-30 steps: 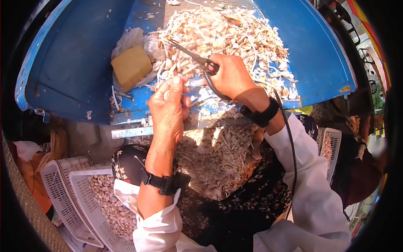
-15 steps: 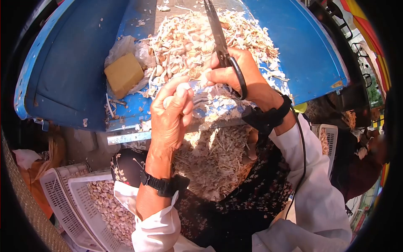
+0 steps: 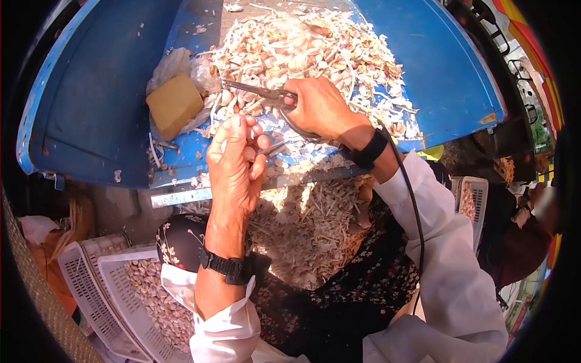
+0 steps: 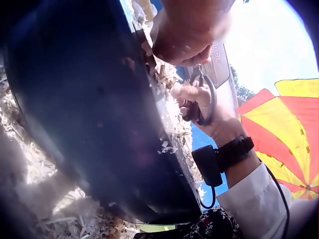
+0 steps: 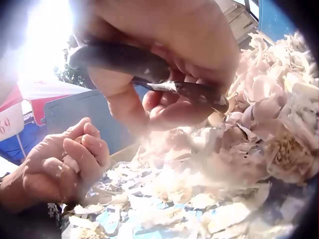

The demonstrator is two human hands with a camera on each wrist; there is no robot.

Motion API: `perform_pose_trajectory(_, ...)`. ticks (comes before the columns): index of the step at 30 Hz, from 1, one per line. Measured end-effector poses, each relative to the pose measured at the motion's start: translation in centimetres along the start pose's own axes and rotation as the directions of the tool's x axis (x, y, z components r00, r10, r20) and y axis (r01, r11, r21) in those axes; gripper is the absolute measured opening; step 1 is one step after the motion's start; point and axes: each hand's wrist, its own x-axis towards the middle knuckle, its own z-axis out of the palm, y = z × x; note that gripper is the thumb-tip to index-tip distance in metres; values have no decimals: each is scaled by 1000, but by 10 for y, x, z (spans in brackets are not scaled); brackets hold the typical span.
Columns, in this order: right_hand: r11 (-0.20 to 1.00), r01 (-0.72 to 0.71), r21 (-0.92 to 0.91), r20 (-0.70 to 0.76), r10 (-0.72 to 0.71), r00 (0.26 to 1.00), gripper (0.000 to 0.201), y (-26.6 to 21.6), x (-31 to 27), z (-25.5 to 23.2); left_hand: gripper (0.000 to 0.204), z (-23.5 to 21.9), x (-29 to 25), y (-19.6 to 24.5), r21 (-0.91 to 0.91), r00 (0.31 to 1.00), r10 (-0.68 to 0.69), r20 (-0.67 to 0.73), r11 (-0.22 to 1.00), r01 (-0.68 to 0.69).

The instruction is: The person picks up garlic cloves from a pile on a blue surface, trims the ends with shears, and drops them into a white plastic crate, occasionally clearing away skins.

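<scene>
My right hand (image 3: pixel 324 109) holds dark-handled scissors (image 3: pixel 254 89), their blades pointing left over the near side of a heap of garlic and peelings (image 3: pixel 290 57). In the right wrist view the fingers curl round the scissors' handles (image 5: pixel 122 59). Just below the blades, my left hand (image 3: pixel 233 157) is raised over the near edge of the blue tray (image 3: pixel 212 154). Its fingers are curled in with the thumb up, gripping a pale garlic clove (image 5: pixel 71 163) that is mostly hidden by them.
A tan block (image 3: pixel 175 106) lies on a clear plastic bag (image 3: pixel 172 66) at the tray's left. Peelings (image 3: pixel 308 230) are heaped in my lap. A white crate (image 3: pixel 115 272) of garlic cloves stands at lower left, another crate (image 3: pixel 475 199) at right. A cable (image 3: pixel 417 224) runs along my right sleeve.
The scissors swung from pointing left to pointing up and away, then back to pointing left. My right hand moved right and returned. The left hand stayed nearly in place.
</scene>
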Motion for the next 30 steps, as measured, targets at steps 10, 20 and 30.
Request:
perform_pose_trajectory(10,995,99,33,432,-104,896,23,5,-12,-60,24,14,2,0,265,982,-27,-189,961,77)
perform_pose_trajectory(20,970,214,-117,-23,-218,976,9,1,10,15,19,4,2,-2,143,982,20,-186,990,8)
perform_pose_trajectory(30,986,119,-118,-52,-126,991,12,-14,25,28,35,-2,2,10,13,967,86,-241,996,-85)
